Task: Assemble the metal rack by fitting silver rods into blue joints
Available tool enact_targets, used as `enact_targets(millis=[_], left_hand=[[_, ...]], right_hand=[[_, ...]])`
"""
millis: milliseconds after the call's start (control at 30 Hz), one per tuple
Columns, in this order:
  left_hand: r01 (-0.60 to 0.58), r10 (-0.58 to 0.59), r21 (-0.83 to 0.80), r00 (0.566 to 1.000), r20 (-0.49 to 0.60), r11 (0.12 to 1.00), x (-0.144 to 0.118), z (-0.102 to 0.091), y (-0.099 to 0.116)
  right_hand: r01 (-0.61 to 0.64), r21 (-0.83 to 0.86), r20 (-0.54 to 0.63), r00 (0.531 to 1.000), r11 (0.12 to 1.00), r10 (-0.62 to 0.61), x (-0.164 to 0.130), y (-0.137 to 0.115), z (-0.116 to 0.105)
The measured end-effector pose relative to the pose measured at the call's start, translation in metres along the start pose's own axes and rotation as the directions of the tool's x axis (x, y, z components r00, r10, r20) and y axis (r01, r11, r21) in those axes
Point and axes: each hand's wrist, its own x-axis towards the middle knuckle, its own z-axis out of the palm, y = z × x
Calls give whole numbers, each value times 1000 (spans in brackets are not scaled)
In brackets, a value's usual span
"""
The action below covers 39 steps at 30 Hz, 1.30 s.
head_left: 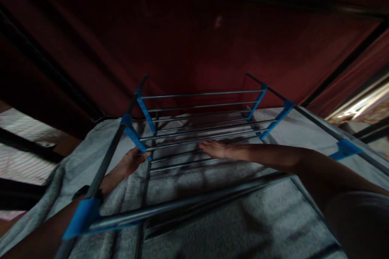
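Observation:
In front of me a rack (209,126) of thin metal tubes, joined by blue plastic brackets, stands on grey fleecy cloth. My left hand (133,160) reaches past the near left upright and closes around the lower end of a blue bracket (135,139) on the rack's left side. My right hand (214,149) lies over the crossbars near the middle, fingers stretched to the left and touching or just above a tube (179,143). Its underside is hidden. Another blue bracket (82,215) at the near left carries a thick, close tube (182,203).
Behind the rack rises a dark red panel (194,44) with dark frame bars. The grey cloth (243,222) spreads beneath the tubes. On the near right, a blue bracket (346,149) sits on a long upright. Striped fabric (24,145) shows at far left.

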Motion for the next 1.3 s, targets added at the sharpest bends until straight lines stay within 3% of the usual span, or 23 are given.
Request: enact_targets(millis=[133, 267, 467, 600, 1033, 1300], left_hand=[[-1, 3, -43, 1000, 28, 999, -2, 2, 0], [26, -20, -69, 997, 79, 997, -3, -1, -1], [-31, 24, 40, 987, 159, 999, -12, -7, 18], [-53, 46, 24, 976, 212, 998, -18, -9, 29], [-23, 36, -71, 980, 197, 997, -16, -5, 20], [-1, 10, -49, 982, 188, 999, -11, -6, 12]], right_hand=[[-23, 118, 30, 999, 993, 20, -5, 6, -1], [8, 108, 45, 999, 994, -13, -5, 7, 2], [36, 130, 18, 999, 991, -39, -4, 6, 3], [78, 152, 5, 997, 985, -80, -6, 7, 2], [115, 240, -33, 993, 964, -110, -1, 11, 7], [136, 207, -52, 990, 969, -127, -1, 15, 12]])
